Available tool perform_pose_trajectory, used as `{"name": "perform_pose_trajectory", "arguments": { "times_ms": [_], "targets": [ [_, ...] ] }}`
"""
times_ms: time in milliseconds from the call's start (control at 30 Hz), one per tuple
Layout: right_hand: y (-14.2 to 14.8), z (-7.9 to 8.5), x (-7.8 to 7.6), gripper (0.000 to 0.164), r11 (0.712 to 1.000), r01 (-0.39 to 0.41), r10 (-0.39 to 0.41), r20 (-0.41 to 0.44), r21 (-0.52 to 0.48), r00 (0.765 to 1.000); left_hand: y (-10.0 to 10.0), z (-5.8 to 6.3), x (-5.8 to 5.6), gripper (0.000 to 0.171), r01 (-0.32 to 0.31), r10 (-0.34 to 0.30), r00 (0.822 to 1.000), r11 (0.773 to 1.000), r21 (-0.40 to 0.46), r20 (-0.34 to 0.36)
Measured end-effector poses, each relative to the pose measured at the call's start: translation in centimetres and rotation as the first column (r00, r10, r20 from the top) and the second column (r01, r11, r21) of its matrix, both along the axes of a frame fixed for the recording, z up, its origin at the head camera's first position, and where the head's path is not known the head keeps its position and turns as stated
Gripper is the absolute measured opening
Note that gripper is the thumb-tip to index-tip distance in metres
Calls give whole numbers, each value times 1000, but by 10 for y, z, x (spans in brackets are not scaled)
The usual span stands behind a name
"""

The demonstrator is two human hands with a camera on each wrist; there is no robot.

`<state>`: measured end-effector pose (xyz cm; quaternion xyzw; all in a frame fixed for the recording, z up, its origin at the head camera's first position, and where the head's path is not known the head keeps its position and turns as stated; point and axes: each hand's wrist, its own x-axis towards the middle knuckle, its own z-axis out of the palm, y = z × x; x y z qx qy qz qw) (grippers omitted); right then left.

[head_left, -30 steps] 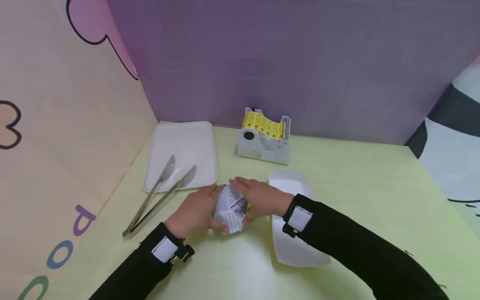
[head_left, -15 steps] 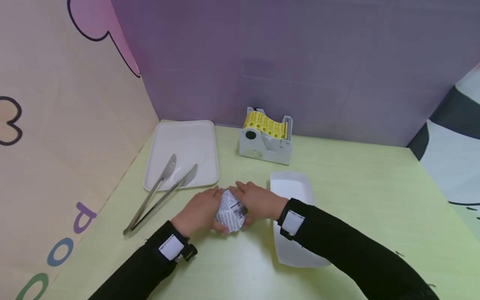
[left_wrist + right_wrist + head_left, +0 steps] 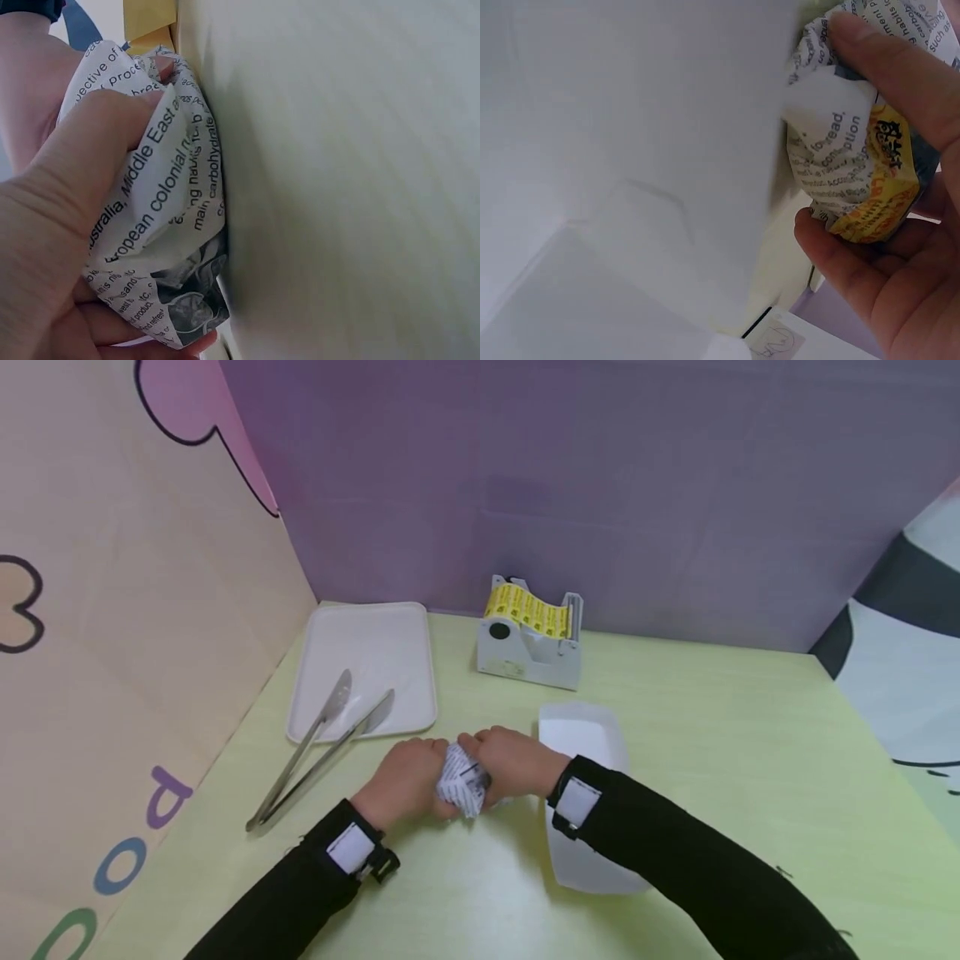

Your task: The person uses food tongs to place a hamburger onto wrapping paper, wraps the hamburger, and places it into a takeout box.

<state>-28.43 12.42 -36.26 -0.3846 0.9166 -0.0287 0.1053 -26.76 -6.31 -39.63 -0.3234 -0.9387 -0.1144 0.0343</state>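
A bundle wrapped in printed newspaper-style paper (image 3: 462,778) is between my two hands, low over the table. My left hand (image 3: 405,783) grips its left side; in the left wrist view the thumb (image 3: 105,142) presses into the paper folds and fingertips show below. My right hand (image 3: 517,764) grips the other side, with its thumb on top and fingers curled beneath in the right wrist view. That side of the paper bears a yellow label (image 3: 889,187) with dark and orange print. What the paper encloses is hidden.
A white paper tray (image 3: 592,856) stands under my right forearm. Metal tongs (image 3: 300,760) lie partly across a white flat tray (image 3: 390,643) at the back left. Behind the bundle is a label dispenser (image 3: 525,664) with a yellow roll, near the purple wall (image 3: 600,502).
Both hands have drawn closer together with the fingers more curled, and less of the bundle shows between them. The right forearm has shifted slightly left. The tongs, trays and dispenser stay put.
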Motion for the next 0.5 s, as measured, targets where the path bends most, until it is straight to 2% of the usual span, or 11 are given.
{"name": "perform_pose_trajectory", "arguments": {
  "times_ms": [233,367,500],
  "targets": [
    [10,1,2,87,998,-10,9,-11,-66,1000,4,6,0,63,23,-26,997,998,-52,-69],
    [17,11,5,88,992,-17,12,-39,-126,999,7,22,4,65,24,-30,994,998,-52,-104],
    [25,27,10,91,986,23,-28,-25,-163,999,14,41,9,67,35,-38,991,999,-23,-126]
  ]
}}
